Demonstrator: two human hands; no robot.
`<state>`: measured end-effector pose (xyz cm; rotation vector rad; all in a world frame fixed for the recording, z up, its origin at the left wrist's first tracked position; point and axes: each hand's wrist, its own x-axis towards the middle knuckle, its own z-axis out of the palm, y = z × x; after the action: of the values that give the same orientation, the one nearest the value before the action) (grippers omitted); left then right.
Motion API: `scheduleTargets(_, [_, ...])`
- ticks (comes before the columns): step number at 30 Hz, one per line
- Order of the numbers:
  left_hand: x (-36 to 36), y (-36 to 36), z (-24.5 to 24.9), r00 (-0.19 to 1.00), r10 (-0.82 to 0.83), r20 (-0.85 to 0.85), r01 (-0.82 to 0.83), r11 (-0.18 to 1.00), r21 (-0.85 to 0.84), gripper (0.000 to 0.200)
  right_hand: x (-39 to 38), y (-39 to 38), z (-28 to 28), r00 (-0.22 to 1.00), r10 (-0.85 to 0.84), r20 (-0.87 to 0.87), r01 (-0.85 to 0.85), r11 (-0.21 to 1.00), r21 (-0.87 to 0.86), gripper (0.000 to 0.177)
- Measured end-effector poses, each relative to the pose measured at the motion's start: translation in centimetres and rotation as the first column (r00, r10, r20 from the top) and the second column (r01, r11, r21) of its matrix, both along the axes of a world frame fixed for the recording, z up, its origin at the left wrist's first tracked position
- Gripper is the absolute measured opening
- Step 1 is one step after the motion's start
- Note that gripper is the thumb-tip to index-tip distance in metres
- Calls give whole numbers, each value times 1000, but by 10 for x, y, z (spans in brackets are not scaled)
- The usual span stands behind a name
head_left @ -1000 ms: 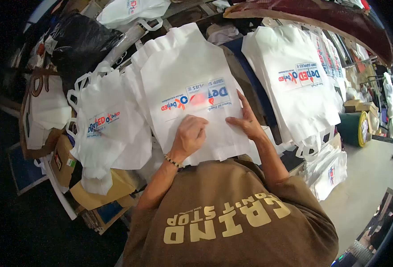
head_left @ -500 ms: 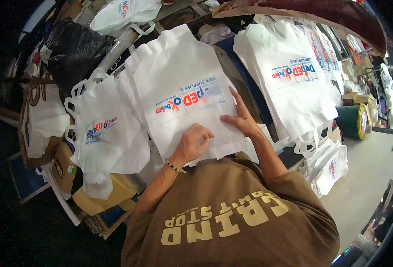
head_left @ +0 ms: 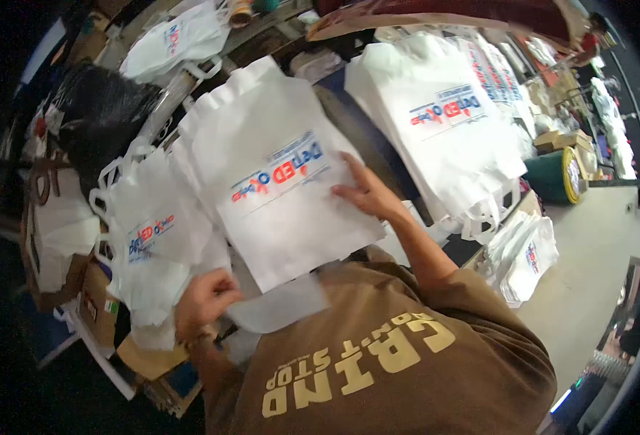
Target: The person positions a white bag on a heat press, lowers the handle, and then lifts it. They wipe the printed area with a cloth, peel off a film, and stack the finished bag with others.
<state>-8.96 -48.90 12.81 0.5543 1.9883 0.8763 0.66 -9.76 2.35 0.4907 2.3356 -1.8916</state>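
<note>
A white non-woven bag (head_left: 291,225) with red and blue print lies in front of me, on top of other white bags. My right hand (head_left: 369,194) is at its right edge, thumb on the printed face and index finger along the edge; the other fingers are hidden. My left hand (head_left: 207,301) is closed at the bag's lower left, pinching a thin translucent sheet (head_left: 280,304). That sheet is blurred and hangs between the bag's lower edge and my brown shirt (head_left: 385,348).
Printed white bags (head_left: 153,239) with handles lie at the left, and another stack (head_left: 443,138) is at the right. More folded bags (head_left: 523,257) sit lower right. A black plastic bag (head_left: 106,109), cardboard boxes (head_left: 96,304) and a green roll (head_left: 552,177) surround the work area.
My left hand has moved left and down from the bag's face, drawing the translucent sheet off the print. My right hand stays at the bag's edge. The whole view has shifted slightly.
</note>
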Motion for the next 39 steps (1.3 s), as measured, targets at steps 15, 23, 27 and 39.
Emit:
scheduleTargets(15, [49, 264, -84, 717, 333, 613, -672, 565, 479, 79, 137, 164, 169, 946, -323, 11, 320, 942, 97, 88])
scheduleTargets(23, [53, 414, -105, 793, 532, -296, -398, 821, 408, 98, 93, 375, 101, 934, -96, 344, -106, 845, 525, 91])
scheduleTargets(27, [61, 428, -161, 627, 542, -559, -469, 836, 285, 98, 70, 398, 45, 959, -163, 233, -51, 707, 706, 110])
scheduleTargets(39, [86, 468, -161, 584, 809, 63, -736, 495, 462, 74, 78, 387, 33, 955, -220, 198, 81, 837, 541, 98])
